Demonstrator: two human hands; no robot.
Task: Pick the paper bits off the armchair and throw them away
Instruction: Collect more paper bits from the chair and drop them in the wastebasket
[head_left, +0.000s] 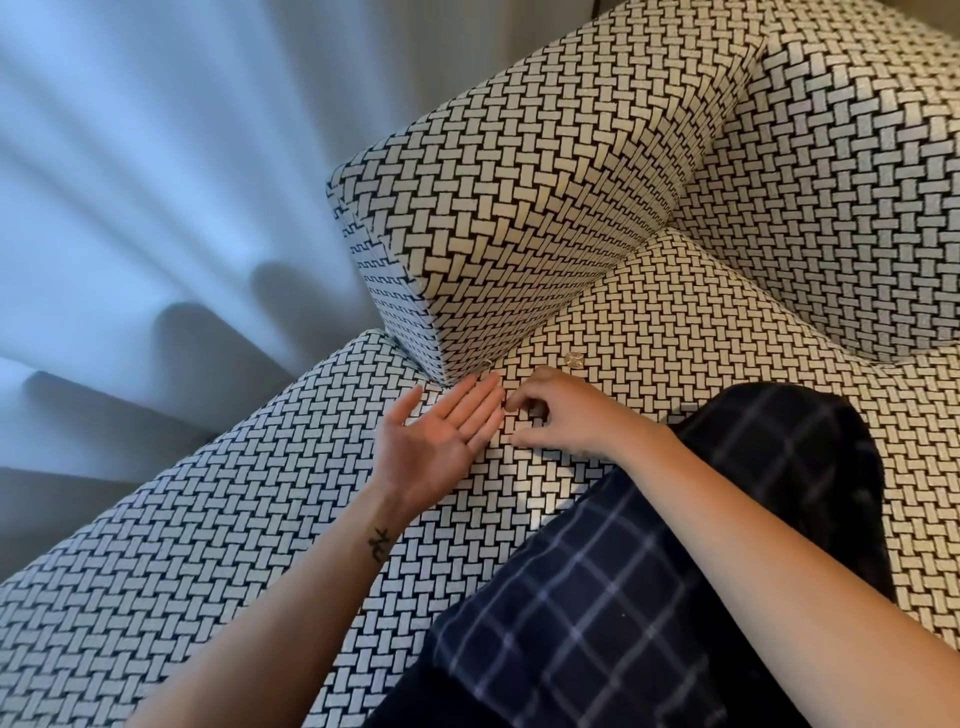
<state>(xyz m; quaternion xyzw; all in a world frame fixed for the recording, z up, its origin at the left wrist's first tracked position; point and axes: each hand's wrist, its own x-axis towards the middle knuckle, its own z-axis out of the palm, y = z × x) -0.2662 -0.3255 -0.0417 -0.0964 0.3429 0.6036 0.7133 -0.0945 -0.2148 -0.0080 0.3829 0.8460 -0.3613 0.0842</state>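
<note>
Left hand (441, 434): palm up, fingers straight, nothing seen in it.
Right hand (563, 415): fingers curled at the armchair (675, 322) seat; whether a scrap is pinched cannot be told.
Paper bit (574, 358): seen lying on the seat, just beyond the right knuckles.
Risk: scraps may be missed against the busy weave, or nudged into the gap by the armrest (519, 208); from a flat palm they could be spilled.

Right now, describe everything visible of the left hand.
The left hand is open, palm up, fingers straight and together, thumb spread. The palm looks empty. It is over the armchair seat by the armrest corner, fingertips next to the curled right hand. A small dark tattoo marks the forearm near the wrist.
</note>
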